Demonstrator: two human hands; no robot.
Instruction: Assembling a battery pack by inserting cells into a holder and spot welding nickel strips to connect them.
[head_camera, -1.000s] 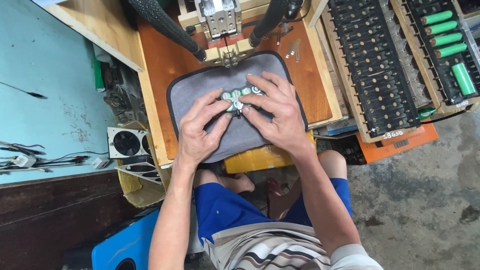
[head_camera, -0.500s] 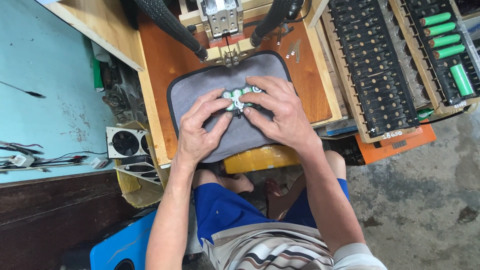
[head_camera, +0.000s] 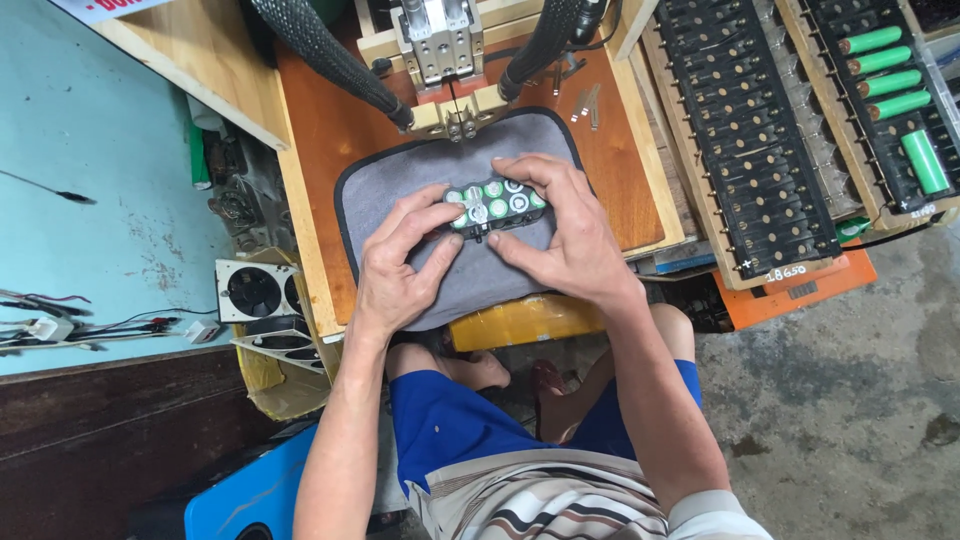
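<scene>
Battery pack (head_camera: 494, 204): green cells in a black holder, pinched between the fingers of the left hand (head_camera: 400, 262) and right hand (head_camera: 562, 235), resting on the grey pad (head_camera: 400, 180). Likely rigid, dense, best gripped by its side edges. Beyond the fingertips: welder head (head_camera: 447, 60); rightward, cell trays (head_camera: 760, 140).

Single view only, head-mounted, aimed steeply down and slightly forward over seated person's lap. Close range: both forearms run up from bottom edge, left hand (head_camera: 400, 262) and right hand (head_camera: 560, 235) held near frame centre on grey mat (head_camera: 400, 185). Wooden bench (head_camera: 620, 190) fills upper middle; welding head (head_camera: 440, 40) cut off by top edge. Black cell trays (head_camera: 740, 140) seen at right, concrete floor (head_camera: 850, 420) lower right. No second view for overlap.
</scene>
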